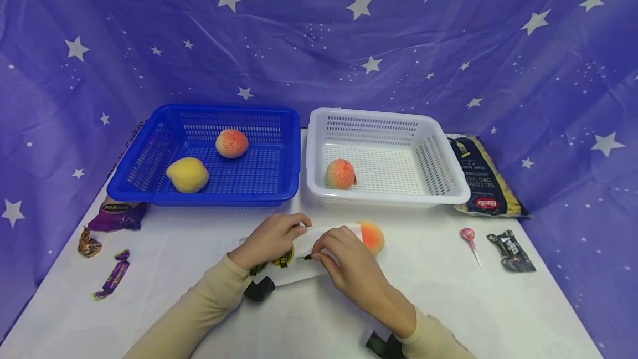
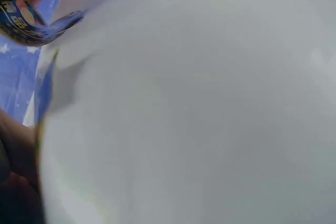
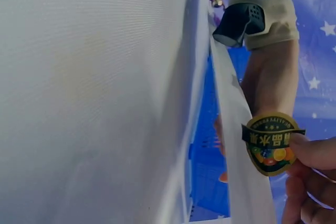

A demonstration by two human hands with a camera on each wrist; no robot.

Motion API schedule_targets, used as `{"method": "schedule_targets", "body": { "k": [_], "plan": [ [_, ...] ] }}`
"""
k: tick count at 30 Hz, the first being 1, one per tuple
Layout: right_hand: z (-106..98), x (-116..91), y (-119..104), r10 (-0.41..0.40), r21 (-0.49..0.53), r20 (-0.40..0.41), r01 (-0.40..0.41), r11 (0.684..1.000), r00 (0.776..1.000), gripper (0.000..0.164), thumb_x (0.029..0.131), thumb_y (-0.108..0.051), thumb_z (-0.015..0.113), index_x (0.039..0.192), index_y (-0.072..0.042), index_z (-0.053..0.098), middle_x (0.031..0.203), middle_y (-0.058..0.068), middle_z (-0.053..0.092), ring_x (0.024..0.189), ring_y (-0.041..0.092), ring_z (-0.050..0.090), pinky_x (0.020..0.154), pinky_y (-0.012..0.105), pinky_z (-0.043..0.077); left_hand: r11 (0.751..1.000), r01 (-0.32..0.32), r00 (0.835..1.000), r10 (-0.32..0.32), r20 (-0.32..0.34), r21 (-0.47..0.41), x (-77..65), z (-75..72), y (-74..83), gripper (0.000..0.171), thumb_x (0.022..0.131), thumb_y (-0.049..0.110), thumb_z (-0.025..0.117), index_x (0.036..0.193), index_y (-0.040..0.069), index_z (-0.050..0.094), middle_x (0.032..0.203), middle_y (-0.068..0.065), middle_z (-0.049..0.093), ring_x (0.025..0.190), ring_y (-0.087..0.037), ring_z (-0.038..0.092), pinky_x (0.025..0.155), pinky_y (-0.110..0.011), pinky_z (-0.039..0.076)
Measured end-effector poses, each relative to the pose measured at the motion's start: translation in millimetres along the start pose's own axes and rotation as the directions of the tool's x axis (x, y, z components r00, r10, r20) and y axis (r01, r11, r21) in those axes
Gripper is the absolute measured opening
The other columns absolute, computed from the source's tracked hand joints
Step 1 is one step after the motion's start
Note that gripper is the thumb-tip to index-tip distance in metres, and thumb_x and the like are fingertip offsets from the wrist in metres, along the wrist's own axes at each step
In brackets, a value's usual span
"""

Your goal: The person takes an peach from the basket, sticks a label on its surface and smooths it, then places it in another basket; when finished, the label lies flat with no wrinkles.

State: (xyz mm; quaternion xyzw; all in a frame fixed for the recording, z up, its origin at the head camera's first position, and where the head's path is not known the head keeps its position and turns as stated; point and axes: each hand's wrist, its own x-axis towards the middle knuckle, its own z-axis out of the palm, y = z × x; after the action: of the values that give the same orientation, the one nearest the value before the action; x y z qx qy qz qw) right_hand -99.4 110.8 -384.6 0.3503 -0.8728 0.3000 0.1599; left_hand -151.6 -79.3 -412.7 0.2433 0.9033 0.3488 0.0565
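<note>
Across the front middle of the table is a white sheet of stickers (image 1: 301, 277) with round black-and-gold fruit labels. My left hand (image 1: 271, 240) grips the sheet by its far edge, thumb and forefinger curled on it. Pinched at its edge by my right hand (image 1: 351, 259) is one sticker (image 3: 271, 145), gold-rimmed with a dark banner and printed fruit, beside a white strip of the sheet (image 3: 239, 129). In the left wrist view the sticker (image 2: 21, 22) looks bent. A peach (image 1: 374, 237) sits just past the sheet's right end, partly covered.
Behind stand a blue basket (image 1: 209, 199) with a lemon (image 1: 188, 175) and a peach (image 1: 231, 143), and a white basket (image 1: 389, 197) with another peach (image 1: 341, 174). Wrapped candies (image 1: 113, 276) lie left. A lollipop (image 1: 467, 234), black packet (image 1: 512, 252) and pasta bag (image 1: 485, 181) lie right.
</note>
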Motion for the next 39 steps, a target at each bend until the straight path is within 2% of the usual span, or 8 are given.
{"method": "schedule_targets", "body": {
  "k": [7, 15, 19, 22, 25, 28, 34, 39],
  "plan": [
    [0.9, -5.7, -0.8, -0.095, -0.005, -0.013, 0.094, 0.996, 0.995, 0.009, 0.077, -0.012, 0.067, 0.082, -0.017, 0.060, 0.084, -0.011, 0.056, 0.083, 0.005, 0.048, 0.076, 0.016, 0.038, 0.996, -0.043, 0.998, 0.046, 0.031, -0.075, 2.1, 5.2, -15.7, 0.015, 0.089, 0.014, 0.052, 0.099, 0.018, 0.063, 0.080, 0.008, 0.060, 0.064, -0.004, 0.046, 0.069, -0.023, 0.043],
    [4.0, -12.0, -1.2, -0.316, -0.059, -0.052, 0.313, 0.948, 0.947, 0.004, 0.084, -0.011, 0.058, 0.080, -0.013, 0.059, 0.085, -0.006, 0.056, 0.081, 0.010, 0.051, 0.074, 0.022, 0.041, 0.997, -0.037, 0.998, 0.041, 0.052, -0.070, 2.6, 5.9, -16.9, 0.015, 0.089, 0.014, 0.052, 0.099, 0.017, 0.064, 0.091, 0.006, 0.064, 0.067, -0.007, 0.048, 0.069, -0.023, 0.043],
    [1.9, -12.3, -5.0, -0.381, -0.016, -0.078, 0.381, 0.924, 0.921, 0.005, 0.084, -0.012, 0.058, 0.080, -0.012, 0.058, 0.085, -0.005, 0.055, 0.080, 0.010, 0.051, 0.074, 0.020, 0.041, 0.995, -0.079, 0.996, 0.080, -0.028, 0.062, 2.6, 9.0, -21.5, 0.015, 0.088, 0.012, 0.054, 0.097, 0.018, 0.064, 0.092, 0.007, 0.065, 0.076, -0.008, 0.057, 0.071, -0.025, 0.046],
    [-1.3, -9.8, -10.0, -0.450, 0.013, -0.107, 0.454, 0.891, 0.887, 0.003, 0.084, -0.013, 0.059, 0.081, -0.011, 0.059, 0.085, -0.004, 0.055, 0.081, 0.011, 0.052, 0.077, 0.020, 0.042, 0.979, -0.100, 0.988, 0.118, -0.100, 0.175, 1.8, 11.5, -25.4, 0.014, 0.086, 0.011, 0.056, 0.094, 0.019, 0.065, 0.089, 0.009, 0.065, 0.081, -0.007, 0.060, 0.072, -0.026, 0.047],
    [-5.0, -6.1, -13.5, -0.479, 0.006, -0.131, 0.484, 0.875, 0.868, 0.003, 0.083, -0.013, 0.060, 0.082, -0.010, 0.060, 0.086, -0.003, 0.056, 0.081, 0.012, 0.052, 0.077, 0.021, 0.042, 0.968, -0.112, 0.980, 0.145, -0.136, 0.225, 1.0, 11.5, -25.2, 0.012, 0.086, 0.013, 0.057, 0.092, 0.020, 0.065, 0.084, 0.010, 0.064, 0.077, -0.008, 0.059, 0.070, -0.027, 0.046],
    [-8.9, -5.4, -13.3, -0.460, 0.004, -0.144, 0.465, 0.885, 0.876, 0.002, 0.082, -0.012, 0.062, 0.082, -0.010, 0.061, 0.086, -0.002, 0.056, 0.080, 0.013, 0.052, 0.077, 0.021, 0.042, 0.954, -0.108, 0.978, 0.154, -0.144, 0.281, 1.2, 10.3, -22.5, 0.011, 0.086, 0.015, 0.056, 0.090, 0.021, 0.065, 0.080, 0.009, 0.062, 0.074, -0.010, 0.058, 0.067, -0.029, 0.045],
    [-18.6, -17.8, -3.8, -0.342, 0.036, -0.147, 0.351, 0.936, 0.928, 0.006, 0.080, -0.011, 0.064, 0.085, -0.011, 0.061, 0.089, -0.003, 0.056, 0.084, 0.012, 0.051, 0.078, 0.021, 0.041, 0.917, -0.060, 0.971, 0.145, -0.188, 0.395, 1.0, 10.4, -20.1, 0.014, 0.082, 0.006, 0.058, 0.089, 0.016, 0.065, 0.080, 0.002, 0.062, 0.077, -0.019, 0.059, 0.068, -0.035, 0.045],
    [-28.1, -28.8, 8.0, -0.207, 0.106, -0.199, 0.231, 0.967, 0.958, 0.008, 0.080, -0.009, 0.063, 0.088, -0.010, 0.061, 0.092, 0.000, 0.056, 0.087, 0.013, 0.051, 0.082, 0.020, 0.038, 0.931, -0.104, 0.974, 0.165, -0.152, 0.349, 7.0, 17.0, -1.8, 0.019, 0.084, 0.017, 0.059, 0.103, 0.012, 0.062, 0.093, -0.001, 0.061, 0.088, -0.019, 0.057, 0.076, -0.034, 0.046]
  ]
}}
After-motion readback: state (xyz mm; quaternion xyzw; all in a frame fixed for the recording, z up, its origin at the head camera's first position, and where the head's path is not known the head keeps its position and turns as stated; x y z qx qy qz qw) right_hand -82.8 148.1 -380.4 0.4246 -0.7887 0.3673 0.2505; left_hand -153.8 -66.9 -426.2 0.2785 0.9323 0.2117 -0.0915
